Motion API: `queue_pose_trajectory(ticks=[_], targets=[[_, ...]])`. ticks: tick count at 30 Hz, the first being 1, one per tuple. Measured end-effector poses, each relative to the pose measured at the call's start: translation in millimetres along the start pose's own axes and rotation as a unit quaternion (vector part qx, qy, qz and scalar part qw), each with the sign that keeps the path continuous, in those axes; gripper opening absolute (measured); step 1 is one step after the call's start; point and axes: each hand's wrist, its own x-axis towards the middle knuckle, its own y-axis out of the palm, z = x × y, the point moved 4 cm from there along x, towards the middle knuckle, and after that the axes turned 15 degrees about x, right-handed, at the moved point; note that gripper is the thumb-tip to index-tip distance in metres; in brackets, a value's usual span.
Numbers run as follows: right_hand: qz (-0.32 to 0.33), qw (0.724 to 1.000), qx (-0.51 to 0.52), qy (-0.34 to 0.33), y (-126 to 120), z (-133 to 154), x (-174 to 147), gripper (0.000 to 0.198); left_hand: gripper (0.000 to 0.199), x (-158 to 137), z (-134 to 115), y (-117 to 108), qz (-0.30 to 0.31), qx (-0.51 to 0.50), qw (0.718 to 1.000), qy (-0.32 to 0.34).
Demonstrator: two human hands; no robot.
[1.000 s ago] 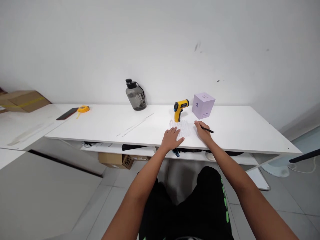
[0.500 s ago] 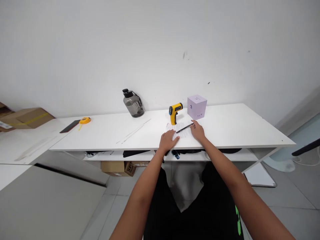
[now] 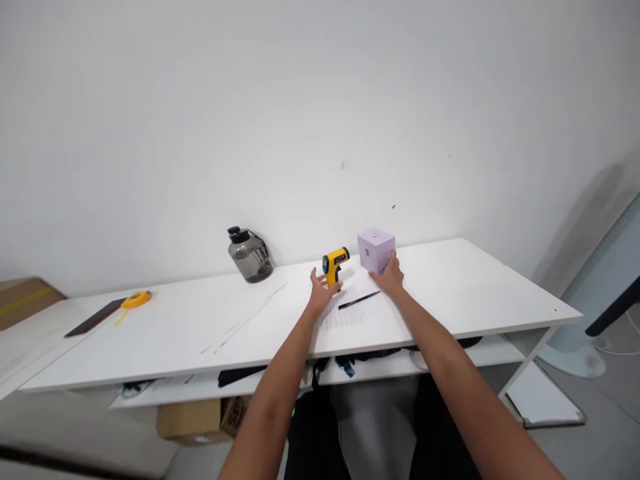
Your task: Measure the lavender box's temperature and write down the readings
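Note:
A yellow and black infrared thermometer (image 3: 335,261) stands on its handle on the white desk. My left hand (image 3: 321,291) is around the lower handle, its fingers spread to the left and its thumb reaching across to the right. To the right is a lilac cube-shaped box (image 3: 375,249) with small dark prints. My right hand (image 3: 391,274) grips the box's lower right corner, thumb at the front and fingers along the right side. A black pen (image 3: 359,300) lies on a printed sheet of paper (image 3: 345,315) between my forearms.
A grey translucent water bottle (image 3: 251,256) leans near the wall. Farther left lie an orange tape measure (image 3: 137,299) and a dark flat piece (image 3: 96,317). Below the desk top are a shelf with dark items and a cardboard box (image 3: 190,421).
My right hand has let go of the pen, now lying on the paper, and moved to the lilac box. My left hand has left the paper for the thermometer. The view has tilted up.

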Motion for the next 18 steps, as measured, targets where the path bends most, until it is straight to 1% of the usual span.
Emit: queue_pose_trajectory(ticks=[2,4,6,8,11,14,18], targets=[[-0.023,0.999,-0.035,0.034,1.4,-4.4,8.8,0.113,0.075,18.4,-4.9,13.9,0.024,-0.044,0.999,0.004],[-0.026,0.997,-0.057,0.040,3.3,-6.5,13.6,0.114,0.050,32.2,-8.7,25.2,0.036,-0.071,0.997,0.020],[-0.020,0.996,-0.078,0.047,4.1,-8.9,15.7,0.110,0.040,40.0,-10.3,30.9,0.035,-0.089,0.995,0.030],[-0.021,0.996,-0.077,0.048,3.1,-10.4,16.1,0.104,0.038,41.2,-11.5,30.9,0.031,-0.091,0.995,0.039],[-0.031,0.998,-0.028,0.051,1.0,-10.7,15.3,0.097,0.044,32.9,-18.8,23.9,0.016,-0.094,0.993,0.075],[-0.044,0.997,0.025,0.064,1.7,-10.6,15.1,0.096,0.046,20.4,-28.0,20.9,0.019,-0.120,0.989,0.078],[-0.035,0.994,0.093,0.049,8.0,-13.0,15.8,0.098,0.046,9.0,-33.4,28.4,0.046,-0.162,0.984,0.062]])
